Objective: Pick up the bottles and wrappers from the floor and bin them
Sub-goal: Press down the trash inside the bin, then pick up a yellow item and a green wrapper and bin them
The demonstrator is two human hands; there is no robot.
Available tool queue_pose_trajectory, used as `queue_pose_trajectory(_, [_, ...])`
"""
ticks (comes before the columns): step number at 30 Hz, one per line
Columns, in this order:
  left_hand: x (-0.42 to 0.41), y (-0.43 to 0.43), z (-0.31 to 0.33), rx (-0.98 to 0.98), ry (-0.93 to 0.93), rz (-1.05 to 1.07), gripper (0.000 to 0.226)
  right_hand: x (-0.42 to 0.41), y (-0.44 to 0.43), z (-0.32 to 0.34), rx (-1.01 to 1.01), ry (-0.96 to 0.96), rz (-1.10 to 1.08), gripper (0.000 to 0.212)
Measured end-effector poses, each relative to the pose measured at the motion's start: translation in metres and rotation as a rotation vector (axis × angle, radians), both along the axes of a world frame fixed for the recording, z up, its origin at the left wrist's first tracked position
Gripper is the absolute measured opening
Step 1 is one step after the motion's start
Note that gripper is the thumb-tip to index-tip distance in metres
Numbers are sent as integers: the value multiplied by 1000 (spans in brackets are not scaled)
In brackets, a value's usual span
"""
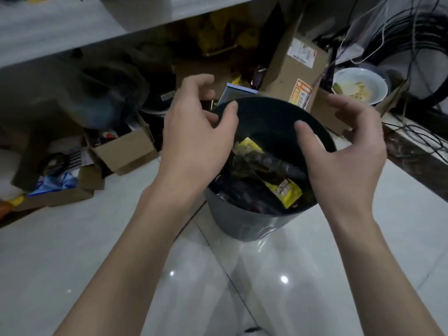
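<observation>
- A person's left hand (194,134) and right hand (344,154) hover over a dark bin (242,224) on a glossy tiled floor (97,263). The fingers of both are loosely spread, and neither holds anything.
- The left thumb lies at the bin's far rim; whether it touches cannot be told.
- Inside the bin, a yellow wrapper (286,194) rests towards the near wall and a second wrapper (247,145) sits further in. A dark bottle (283,167) lies between them.
- The step in hand looks like the drop: litter is in the bin and both hands are free.
- All the litter seen is inside the bin, so the task seems near its end. The next move calls for a look round the floor beyond this view for leftovers.
- Cardboard boxes (126,154) and a used bowl (361,86) crowd the space behind.
</observation>
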State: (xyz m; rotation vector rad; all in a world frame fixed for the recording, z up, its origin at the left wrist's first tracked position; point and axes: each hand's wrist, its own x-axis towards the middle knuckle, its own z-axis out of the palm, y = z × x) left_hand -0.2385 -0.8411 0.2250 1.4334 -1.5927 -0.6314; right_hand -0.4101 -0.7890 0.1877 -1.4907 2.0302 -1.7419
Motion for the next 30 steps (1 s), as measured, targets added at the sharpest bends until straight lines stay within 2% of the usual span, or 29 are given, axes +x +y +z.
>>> queue_pose_trajectory(6, [37,26,1,-48,-1,-14,39,29,3,-1,-1,-12,137,41])
queue_pose_trajectory(18, [159,85,5,-97,-110,127,31,138,24,9,65,73,484,42])
queue_pose_trajectory(23, [234,128,-2,-113,-209,272,30,208,39,7,105,105,666,44])
queue_pose_trajectory(30, [328,221,-17,-41,-273,513,31,313,75,-10,128,152,960,41])
